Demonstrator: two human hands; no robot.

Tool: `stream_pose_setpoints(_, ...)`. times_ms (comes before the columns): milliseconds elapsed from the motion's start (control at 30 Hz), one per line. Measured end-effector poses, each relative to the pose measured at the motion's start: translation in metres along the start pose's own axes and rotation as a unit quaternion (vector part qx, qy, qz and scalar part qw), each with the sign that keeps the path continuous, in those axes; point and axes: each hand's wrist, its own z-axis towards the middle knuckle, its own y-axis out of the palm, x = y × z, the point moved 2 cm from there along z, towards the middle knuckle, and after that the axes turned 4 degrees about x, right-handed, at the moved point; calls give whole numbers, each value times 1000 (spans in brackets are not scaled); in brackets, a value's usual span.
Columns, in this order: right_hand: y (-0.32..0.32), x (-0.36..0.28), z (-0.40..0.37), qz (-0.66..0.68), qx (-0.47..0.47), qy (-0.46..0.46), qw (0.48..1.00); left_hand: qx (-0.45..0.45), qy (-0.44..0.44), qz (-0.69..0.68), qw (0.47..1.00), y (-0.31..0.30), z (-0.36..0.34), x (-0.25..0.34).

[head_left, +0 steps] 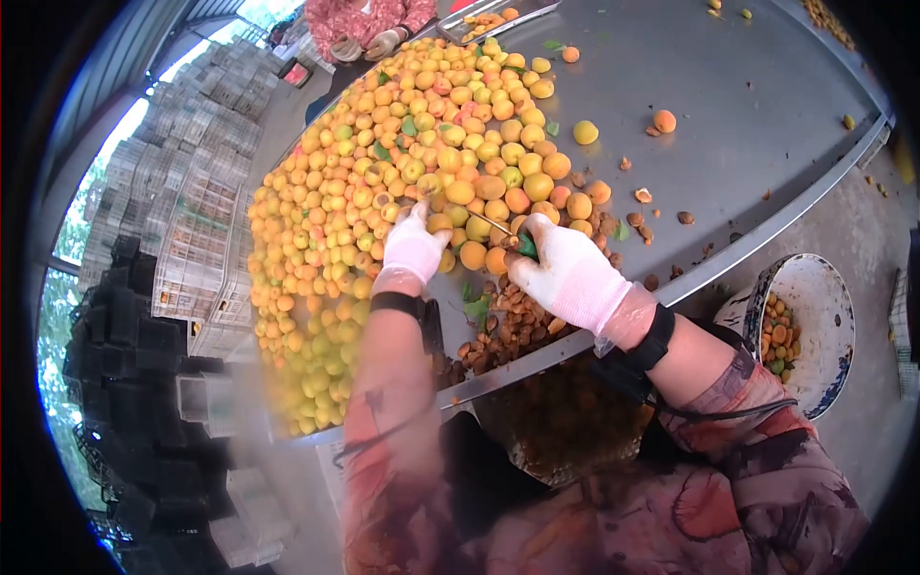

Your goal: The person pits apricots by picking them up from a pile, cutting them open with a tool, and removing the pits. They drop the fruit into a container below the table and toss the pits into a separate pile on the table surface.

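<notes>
A large heap of yellow-orange apricots [355,182] lies across a metal table. My left hand [412,251], in a white glove, is at the heap's near side, closed on an apricot [439,222] between thumb and fingers. Just to its right, my gloved right hand [570,273] grips a tool by its green handle [525,246]. The tool's thin metal shaft [491,223] points left toward the apricot; its tip is hard to make out. Below the hands, brown apricot pits [513,321] and some green leaves [476,307] lie along the table edge.
The raised rim [728,259] of the table runs in front of me. A white bucket [832,326] with fruit stands on the floor at right. Stacked crates [196,230] fill the left. Across the table, a person [369,29] is beside a metal tray [498,19].
</notes>
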Motion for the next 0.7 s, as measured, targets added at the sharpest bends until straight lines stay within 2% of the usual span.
stream_pose_setpoints(33,1,0,1,16,-4,1,1000,-47,-1,5,999,10,8,-8)
stream_pose_setpoints(133,5,1,4,55,16,-22,998,-83,-22,-60,995,10,8,-17)
stream_pose_setpoints(167,4,0,3,56,16,-19,998,-63,-7,-126,990,5,2,-19)
stream_pose_setpoints(200,3,-4,2,87,-1,-5,996,-66,-7,-125,990,-3,-11,-12)
stream_pose_setpoints(233,3,-7,1,117,-18,8,993,-79,-78,-337,935,-18,-28,0)
stream_pose_setpoints(267,3,-9,-1,118,-20,9,993,-85,-146,-531,830,-32,-46,10)
stream_pose_setpoints(333,7,-14,-8,163,-35,-39,985,-96,-89,-539,832,-53,-77,20)
stream_pose_setpoints(367,17,-9,-11,195,-39,-72,977,-85,-130,-700,697,-50,-95,25)
stream_pose_setpoints(400,19,-11,-15,196,-43,-70,977,-35,-170,-754,633,-50,-113,38)
stream_pose_setpoints(467,21,-18,-25,194,-71,-91,974,-20,-164,-753,637,-52,-141,53)
stream_pose_setpoints(500,23,-19,-28,190,-62,-121,972,15,-194,-736,648,-50,-149,64)
stream_pose_setpoints(533,23,-21,-32,188,-63,-121,973,-2,-146,-752,643,-40,-158,56)
stream_pose_setpoints(600,23,-24,-38,158,-104,-96,977,23,-213,-815,538,-37,-163,73)
stream_pose_setpoints(633,25,-23,-40,134,-96,-118,979,22,-214,-817,535,-34,-165,71)
stream_pose_setpoints(700,28,-21,-42,113,-100,-115,982,-6,-156,-824,545,-31,-169,67)
